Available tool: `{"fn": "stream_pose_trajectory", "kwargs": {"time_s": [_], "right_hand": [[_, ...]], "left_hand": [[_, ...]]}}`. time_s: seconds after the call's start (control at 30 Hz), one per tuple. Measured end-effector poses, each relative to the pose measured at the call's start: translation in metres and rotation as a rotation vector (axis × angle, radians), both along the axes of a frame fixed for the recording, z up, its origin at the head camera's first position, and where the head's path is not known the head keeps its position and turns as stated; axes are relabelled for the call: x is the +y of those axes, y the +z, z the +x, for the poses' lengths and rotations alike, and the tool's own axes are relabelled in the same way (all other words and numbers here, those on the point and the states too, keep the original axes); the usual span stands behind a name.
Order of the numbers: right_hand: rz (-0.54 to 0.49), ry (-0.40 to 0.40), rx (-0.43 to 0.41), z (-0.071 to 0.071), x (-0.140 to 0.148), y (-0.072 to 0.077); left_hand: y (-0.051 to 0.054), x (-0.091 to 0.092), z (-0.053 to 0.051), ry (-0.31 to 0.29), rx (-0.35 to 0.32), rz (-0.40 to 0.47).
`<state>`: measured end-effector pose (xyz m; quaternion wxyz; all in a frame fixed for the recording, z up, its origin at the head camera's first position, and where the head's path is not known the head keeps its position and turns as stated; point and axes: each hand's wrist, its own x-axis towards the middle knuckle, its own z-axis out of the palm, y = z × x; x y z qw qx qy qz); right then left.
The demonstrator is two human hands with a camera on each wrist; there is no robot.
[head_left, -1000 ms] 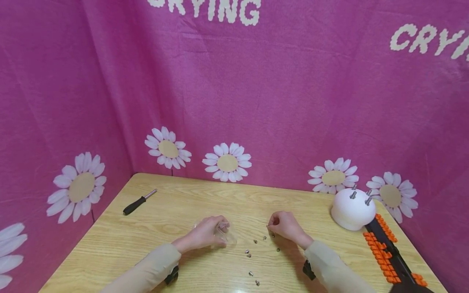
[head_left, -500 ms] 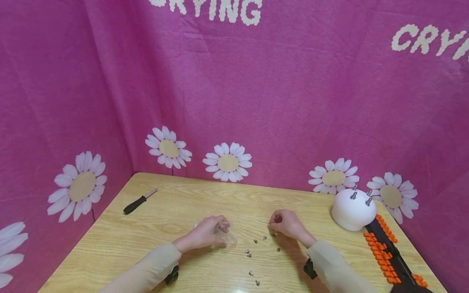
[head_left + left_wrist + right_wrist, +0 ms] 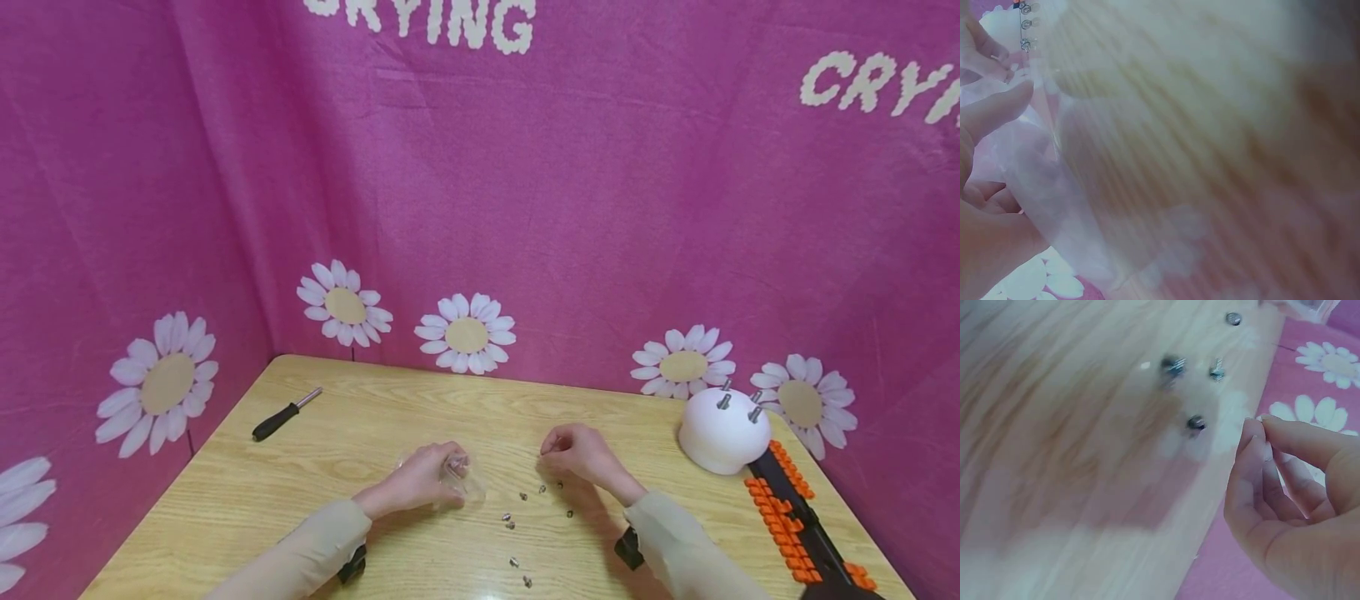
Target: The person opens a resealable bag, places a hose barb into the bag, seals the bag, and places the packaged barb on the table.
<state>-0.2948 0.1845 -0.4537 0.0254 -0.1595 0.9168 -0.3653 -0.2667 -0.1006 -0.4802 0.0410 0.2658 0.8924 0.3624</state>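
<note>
My left hand [image 3: 427, 477] holds a clear, crumpled-looking plastic bag [image 3: 462, 482] above the table; the bag [image 3: 1054, 206] spreads across much of the left wrist view. My right hand [image 3: 581, 452] hovers just over the wood, thumb and fingertips pinched together. Only a tiny bright speck shows at those fingertips [image 3: 1266, 422]; it looks like a small screw, mostly hidden. Several small metal screws lie scattered between and in front of the hands, among them one screw [image 3: 523, 497] near the middle and another screw [image 3: 1195, 423] below the right fingertips.
A black-handled screwdriver [image 3: 287, 414] lies at the back left. At the right stands a white dome [image 3: 723, 432] with metal posts on top, beside a black bar [image 3: 802, 517] with orange toothed pieces [image 3: 780, 525]. A pink flowered cloth [image 3: 525, 208] hangs behind the table.
My right hand has lifted off the table and shifted slightly left and away, fingertips still pinched. The left hand and plastic bag have stayed put.
</note>
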Motion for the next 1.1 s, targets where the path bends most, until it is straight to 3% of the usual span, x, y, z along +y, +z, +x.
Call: {"fn": "stream_pose_trajectory", "kwargs": {"time_s": [0.4, 0.6, 0.77, 1.1], "right_hand": [[-0.029, 0.123, 0.029, 0.004, -0.034, 0.015], [-0.08, 0.195, 0.0, 0.007, -0.052, 0.024], [-0.102, 0.26, -0.009, 0.008, -0.065, 0.025], [-0.072, 0.301, 0.033, 0.014, -0.084, 0.023]], "left_hand": [[-0.002, 0.001, -0.002, 0.032, 0.001, -0.027], [-0.002, 0.002, -0.002, 0.032, 0.002, -0.023], [-0.001, 0.002, -0.001, 0.032, 0.007, -0.018], [-0.002, 0.003, -0.001, 0.039, 0.024, -0.029]]}}
